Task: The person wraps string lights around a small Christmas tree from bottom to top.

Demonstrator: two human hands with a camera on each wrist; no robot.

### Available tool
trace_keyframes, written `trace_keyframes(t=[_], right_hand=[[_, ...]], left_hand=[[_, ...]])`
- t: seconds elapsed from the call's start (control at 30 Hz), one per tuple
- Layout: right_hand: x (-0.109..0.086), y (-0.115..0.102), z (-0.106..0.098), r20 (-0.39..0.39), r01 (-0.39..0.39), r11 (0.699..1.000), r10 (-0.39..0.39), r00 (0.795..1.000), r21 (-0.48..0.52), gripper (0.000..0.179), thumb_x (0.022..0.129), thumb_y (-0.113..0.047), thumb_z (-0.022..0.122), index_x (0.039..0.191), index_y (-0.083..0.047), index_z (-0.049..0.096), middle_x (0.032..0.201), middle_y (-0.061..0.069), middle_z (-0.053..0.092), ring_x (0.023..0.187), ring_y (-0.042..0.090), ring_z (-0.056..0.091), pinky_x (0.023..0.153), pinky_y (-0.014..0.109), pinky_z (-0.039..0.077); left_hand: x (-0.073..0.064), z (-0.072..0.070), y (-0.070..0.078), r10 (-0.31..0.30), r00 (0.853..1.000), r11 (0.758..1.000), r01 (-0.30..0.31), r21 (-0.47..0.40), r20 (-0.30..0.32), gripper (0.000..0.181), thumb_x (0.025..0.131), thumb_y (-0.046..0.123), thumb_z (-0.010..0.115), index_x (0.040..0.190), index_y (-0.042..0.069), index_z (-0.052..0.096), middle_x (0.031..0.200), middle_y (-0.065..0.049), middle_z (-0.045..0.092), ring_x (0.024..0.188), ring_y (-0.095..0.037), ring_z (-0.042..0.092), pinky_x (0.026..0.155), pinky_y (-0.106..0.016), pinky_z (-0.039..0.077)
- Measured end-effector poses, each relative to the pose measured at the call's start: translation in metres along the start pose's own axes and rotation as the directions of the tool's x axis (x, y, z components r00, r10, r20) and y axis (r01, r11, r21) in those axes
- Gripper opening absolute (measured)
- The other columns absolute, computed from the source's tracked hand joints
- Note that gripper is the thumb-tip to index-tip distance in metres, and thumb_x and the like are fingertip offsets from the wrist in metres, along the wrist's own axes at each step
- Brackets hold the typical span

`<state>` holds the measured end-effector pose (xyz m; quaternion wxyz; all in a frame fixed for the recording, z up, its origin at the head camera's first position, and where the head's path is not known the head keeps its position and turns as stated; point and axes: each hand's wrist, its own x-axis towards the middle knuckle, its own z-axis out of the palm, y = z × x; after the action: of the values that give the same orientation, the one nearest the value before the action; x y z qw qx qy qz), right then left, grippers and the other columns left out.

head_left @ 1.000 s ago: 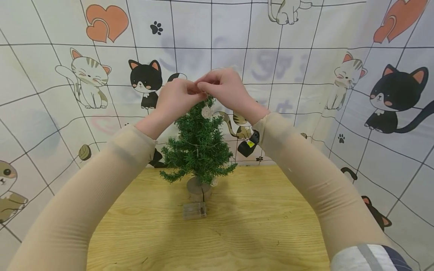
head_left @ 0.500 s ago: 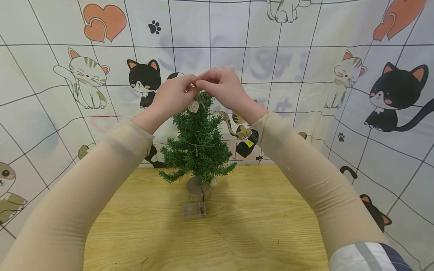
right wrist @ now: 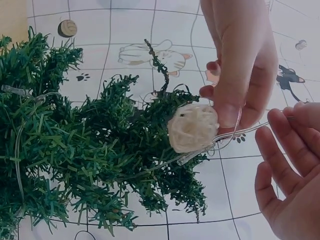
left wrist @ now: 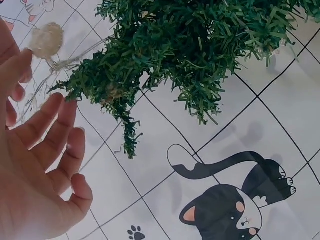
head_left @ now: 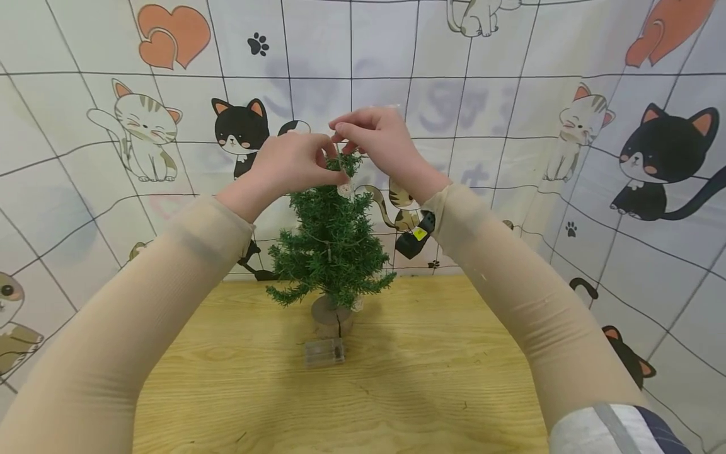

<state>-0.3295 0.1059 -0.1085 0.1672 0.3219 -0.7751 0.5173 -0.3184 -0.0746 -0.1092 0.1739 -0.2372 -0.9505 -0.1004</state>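
A small green artificial tree (head_left: 331,246) stands upright before me, both my hands at its top. My left hand (head_left: 292,162) is at the tree's tip, thumb and fingers parted, the thumb right beside a white woven ball (right wrist: 193,128) of a string of lights. From the ball, the clear wire (right wrist: 250,129) runs across to my right hand (head_left: 382,139), which pinches it between thumb and fingertips, slightly above and right of the left hand. The left fingertips (left wrist: 67,110) lie close to the topmost twig. Lower down, another woven ball (head_left: 357,304) hangs beside the trunk base.
The tree's round base (head_left: 331,315) stands on a wooden table (head_left: 431,378). A clear battery box (head_left: 324,352) lies just in front of it. Behind hangs a white gridded cloth (head_left: 499,164) printed with cats.
My left hand has shifted right and its thumb has lowered and parted from the right fingertips. The upper ball swung left, then back right. The right hand has stayed nearly in place.
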Motion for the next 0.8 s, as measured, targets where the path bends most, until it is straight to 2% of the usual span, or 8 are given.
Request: trace_keyframes(t=[0.1, 0.2, 0.33, 0.5, 0.63, 0.8], right_hand=[[-0.001, 0.000, -0.002, -0.015, -0.011, 1.000, 0.011, 1.000, 0.002, 0.023, 0.097, -0.022, 0.061, 0.110, -0.009, 0.073, 0.102, 0.004, 0.069, 0.088, 0.026, 0.065, 0.078, 0.031, 0.046], [-0.002, 0.000, -0.002, -0.020, -0.006, 1.000, 0.006, 1.000, 0.010, 0.022, 0.097, -0.022, 0.061, 0.110, -0.009, 0.073, 0.105, 0.003, 0.068, 0.086, 0.024, 0.065, 0.078, 0.031, 0.046], [-0.003, 0.000, -0.001, -0.007, 0.002, 1.000, -0.002, 1.000, 0.030, 0.022, 0.097, -0.022, 0.061, 0.109, -0.008, 0.074, 0.108, 0.000, 0.067, 0.087, 0.024, 0.065, 0.078, 0.032, 0.047], [-0.003, 0.001, -0.002, -0.014, 0.008, 0.999, -0.008, 1.000, 0.031, 0.022, 0.097, -0.020, 0.061, 0.110, -0.007, 0.073, 0.101, 0.003, 0.070, 0.085, 0.026, 0.065, 0.076, 0.032, 0.047], [-0.005, 0.005, -0.003, -0.008, -0.007, 0.999, 0.007, 1.000, 0.045, 0.022, 0.097, -0.019, 0.061, 0.111, -0.006, 0.072, 0.099, 0.006, 0.070, 0.084, 0.025, 0.065, 0.076, 0.032, 0.049], [-0.008, 0.010, -0.003, 0.034, -0.017, 0.996, 0.014, 0.999, 0.093, 0.022, 0.097, -0.017, 0.061, 0.111, -0.004, 0.072, 0.100, 0.007, 0.070, 0.083, 0.027, 0.063, 0.078, 0.033, 0.049]], left_hand=[[0.000, 0.001, 0.005, -0.011, 1.000, 0.998, 0.011, 0.061, 0.006, 0.055, 0.081, 0.068, 0.061, 0.111, 0.023, 0.063, 0.094, 0.005, 0.062, 0.083, -0.020, 0.056, 0.079, -0.047, 0.043], [0.000, 0.003, 0.010, -0.030, 1.000, 0.995, 0.030, 0.092, -0.004, 0.055, 0.080, 0.069, 0.061, 0.110, 0.023, 0.062, 0.090, 0.006, 0.063, 0.083, -0.021, 0.055, 0.089, -0.056, 0.037], [0.000, 0.003, 0.014, -0.049, 0.999, 0.994, 0.050, 0.101, -0.013, 0.042, 0.087, 0.053, 0.059, 0.113, 0.020, 0.059, 0.091, 0.004, 0.065, 0.085, -0.022, 0.057, 0.097, -0.062, 0.028], [-0.002, -0.001, 0.012, -0.059, 0.998, 0.995, 0.060, 0.079, -0.008, 0.033, 0.090, 0.038, 0.052, 0.118, 0.020, 0.060, 0.099, 0.002, 0.065, 0.092, -0.022, 0.056, 0.097, -0.059, 0.027], [-0.005, -0.006, 0.005, -0.036, 0.999, 0.997, 0.036, 0.068, 0.009, 0.034, 0.093, 0.032, 0.048, 0.123, 0.023, 0.061, 0.106, 0.000, 0.065, 0.098, -0.023, 0.056, 0.096, -0.060, 0.026], [-0.007, -0.013, -0.002, 0.034, 0.999, 0.995, -0.037, 0.097, 0.034, 0.033, 0.096, 0.027, 0.048, 0.126, 0.024, 0.061, 0.119, -0.003, 0.063, 0.112, -0.029, 0.049, 0.094, -0.060, 0.024]])
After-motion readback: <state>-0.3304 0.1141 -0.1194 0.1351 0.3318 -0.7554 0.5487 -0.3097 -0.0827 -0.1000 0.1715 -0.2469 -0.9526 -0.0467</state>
